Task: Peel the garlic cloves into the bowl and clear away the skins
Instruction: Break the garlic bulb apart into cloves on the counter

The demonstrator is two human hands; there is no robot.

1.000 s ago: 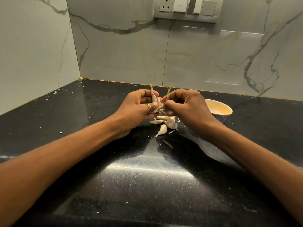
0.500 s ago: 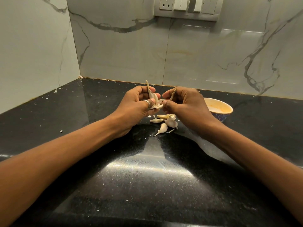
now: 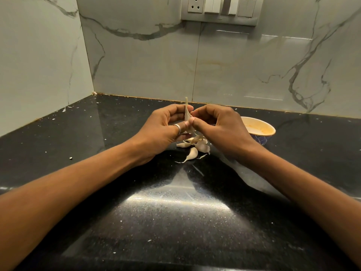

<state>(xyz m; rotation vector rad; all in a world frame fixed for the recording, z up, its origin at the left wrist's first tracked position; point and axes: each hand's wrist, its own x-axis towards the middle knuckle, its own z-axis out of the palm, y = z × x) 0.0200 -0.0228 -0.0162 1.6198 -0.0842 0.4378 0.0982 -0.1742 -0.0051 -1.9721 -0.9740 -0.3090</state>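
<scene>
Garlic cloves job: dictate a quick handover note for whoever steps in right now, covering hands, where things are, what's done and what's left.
Left hand: grips a garlic clove upright, stalk tip up.
Right hand: pinches the same clove.
Other cloves, seemingly unpeeled, lie piled on the counter below the hands.
Bowl: to the right, behind the right wrist; no clove shows in its visible part.
Left to do: finish this clove, peel the pile, clear the skins.

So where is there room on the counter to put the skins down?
The counter is bare in front of the loose cloves, toward you, and on the left, from the left hand to the side wall, apart from specks. It is crowded under both hands, which peel a clove, and by the bowl beside the right hand.
</scene>
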